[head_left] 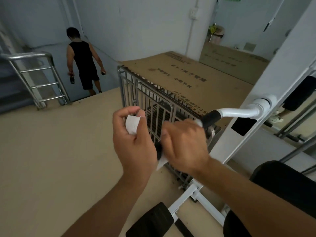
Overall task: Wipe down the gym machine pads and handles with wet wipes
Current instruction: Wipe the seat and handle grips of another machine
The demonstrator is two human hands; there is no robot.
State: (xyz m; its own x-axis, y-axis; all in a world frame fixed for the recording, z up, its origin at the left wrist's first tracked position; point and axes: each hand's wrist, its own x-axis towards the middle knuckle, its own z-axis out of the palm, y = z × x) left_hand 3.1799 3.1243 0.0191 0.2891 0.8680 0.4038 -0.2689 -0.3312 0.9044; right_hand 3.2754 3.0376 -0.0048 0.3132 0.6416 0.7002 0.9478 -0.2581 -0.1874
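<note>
The right hand grips a wet wipe around the black handle. The left hand pinches another wipe. A metal cage under cardboard stands just behind.

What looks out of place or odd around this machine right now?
One oddity: a metal cage stands close against the machine handle, with flat cardboard laid over its top. Nothing looks spilled or broken. The right hand grips the handle with a wipe, and the left hand pinches another wipe.
</note>
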